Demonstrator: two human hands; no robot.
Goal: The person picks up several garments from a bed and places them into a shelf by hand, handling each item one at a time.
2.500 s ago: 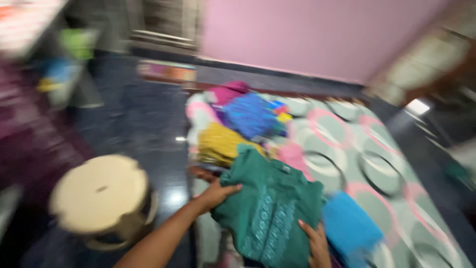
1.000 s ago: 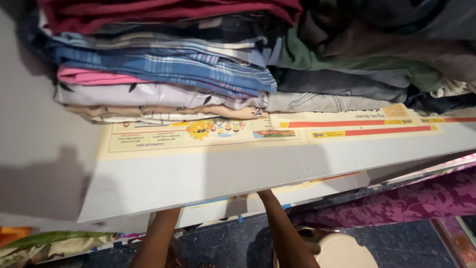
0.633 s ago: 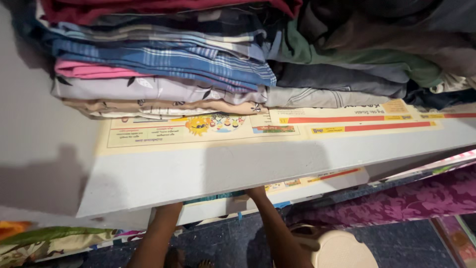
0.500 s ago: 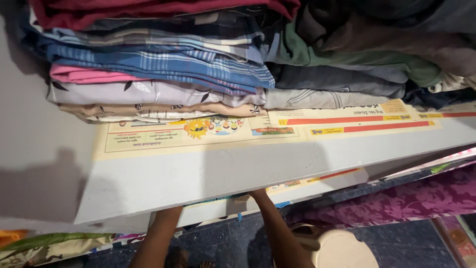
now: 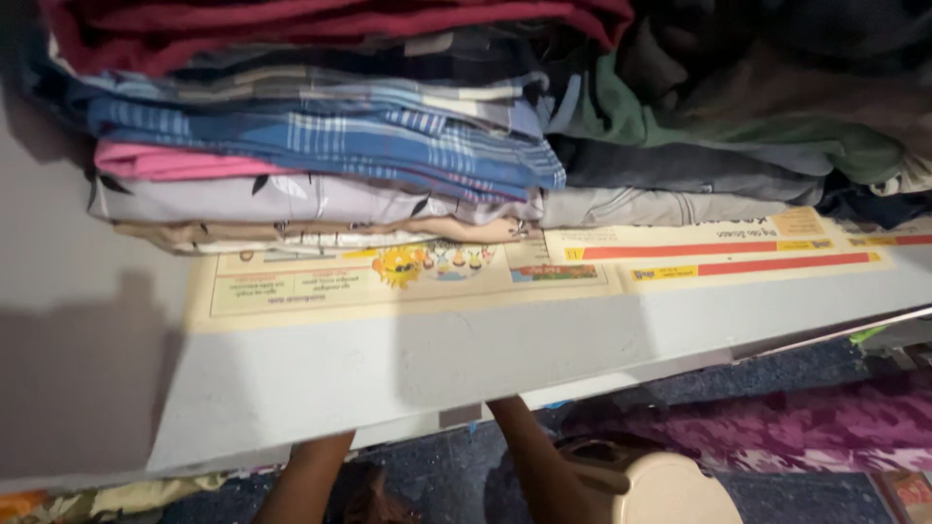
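Observation:
A grey shelf (image 5: 388, 369) lined with newspaper (image 5: 388, 277) fills the view. On it lies a stack of folded clothes (image 5: 311, 146) in blue check, pink, lilac and beige, with a looser dark and green pile (image 5: 718, 126) to its right. My left forearm (image 5: 309, 477) and right forearm (image 5: 529, 446) pass under the shelf's front edge. Both of my hands are hidden beneath the shelf, so whatever they hold cannot be seen.
A beige plastic stool (image 5: 660, 490) stands on the dark blue floor (image 5: 437, 475) beside my right arm. Purple floral cloth (image 5: 777, 427) lies at the lower right. The cupboard's grey side wall (image 5: 68, 320) closes off the left.
Earlier both hands held a green garment over a bed. Since then my arms have stayed under the shelf; the view has dropped slightly and the lower shelf edge is less visible.

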